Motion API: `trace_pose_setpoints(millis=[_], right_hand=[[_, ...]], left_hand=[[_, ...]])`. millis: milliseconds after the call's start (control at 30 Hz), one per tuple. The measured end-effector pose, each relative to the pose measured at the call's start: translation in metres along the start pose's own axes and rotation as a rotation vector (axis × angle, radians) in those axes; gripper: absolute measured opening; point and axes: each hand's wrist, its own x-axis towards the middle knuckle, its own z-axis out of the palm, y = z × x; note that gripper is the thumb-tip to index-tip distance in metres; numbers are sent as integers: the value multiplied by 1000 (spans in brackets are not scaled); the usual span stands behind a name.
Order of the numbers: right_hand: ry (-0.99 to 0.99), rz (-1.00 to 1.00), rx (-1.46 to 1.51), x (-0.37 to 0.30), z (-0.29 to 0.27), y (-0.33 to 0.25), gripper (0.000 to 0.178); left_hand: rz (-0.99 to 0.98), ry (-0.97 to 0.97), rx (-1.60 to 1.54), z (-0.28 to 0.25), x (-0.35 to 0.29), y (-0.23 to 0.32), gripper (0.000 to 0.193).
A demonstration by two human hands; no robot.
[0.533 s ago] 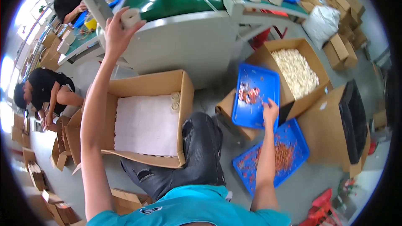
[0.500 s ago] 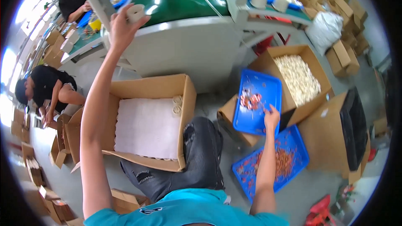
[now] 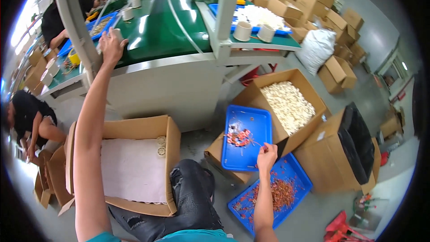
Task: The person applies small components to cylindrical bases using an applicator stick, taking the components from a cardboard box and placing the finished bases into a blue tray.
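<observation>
My left hand (image 3: pixel 112 49) reaches out over the near edge of the green conveyor belt (image 3: pixel 148 40), its fingers closed around a short white cylinder (image 3: pixel 118 35) that they mostly hide. Over the lower right corner of the upper blue tray (image 3: pixel 246 159), my right hand (image 3: pixel 267 156) pinches a thin strand (image 3: pixel 256 143). A small heap of red-and-white pieces (image 3: pixel 239 138) lies in that tray. Partly beneath it is a second blue tray (image 3: pixel 235 205) with a pile of reddish-brown bits (image 3: pixel 282 193).
By my legs stands an open carton (image 3: pixel 174 152) holding a pale sheet (image 3: pixel 134 166) and two round white pieces (image 3: pixel 161 146). Another carton (image 3: pixel 251 92) is full of cream-coloured pieces. A black-lined box (image 3: pixel 313 166) stands at right. One person crouches at left; another sits beyond the belt.
My view has shifted, so the belt and boxes appear lower and further left. My left hand has moved the white cylinder down onto or just above the belt. A strand now shows at my right fingers.
</observation>
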Motion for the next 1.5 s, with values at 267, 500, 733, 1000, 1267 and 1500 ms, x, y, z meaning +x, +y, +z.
trace_pose_setpoints(millis=[267,500,733,1000,1267,1500], right_hand=[[210,-26,45,-15,-39,-19,30],[251,62,490,-13,-67,-59,33],[159,72,216,-70,-96,-46,23],[-36,107,430,-119,-87,-41,32],[-251,95,570,-146,-79,-113,23],[-377,185,720,-168,-56,-154,26]], left_hand=[[536,175,-724,-78,-215,60,53],[241,-841,-618,-42,-453,21,63],[248,-1234,-398,-40,-500,22,76],[197,-1140,-254,-11,-517,20,55],[180,-1195,-154,-21,-486,37,45],[-378,-1151,-722,-52,-422,-47,60]])
